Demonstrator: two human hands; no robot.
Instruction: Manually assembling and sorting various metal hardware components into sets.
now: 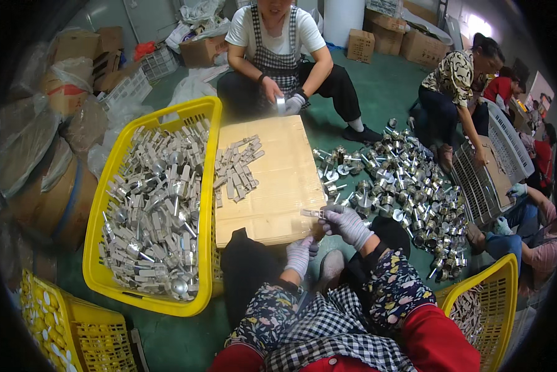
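My right hand [353, 228], in a pale knit glove, pinches a small grey metal clip-like piece [311, 212] over the near right corner of a stack of tan cardboard sheets [272, 180]. Just below that stack's near edge is my left hand [299, 255], gloved alike, with its fingers curled in; what they hold, if anything, is hidden. Several similar small grey pieces [236, 170] lie loosely on the upper left of the cardboard. On the floor to the right is a large heap of shiny round metal parts with stems [399, 186].
A yellow basket [210, 260] full of grey metal parts stands left of the cardboard. Other yellow baskets stand at lower left [98, 328] and lower right [508, 291]. Opposite sits a person [278, 49] with a tape roll; others work at right. Boxes line the back.
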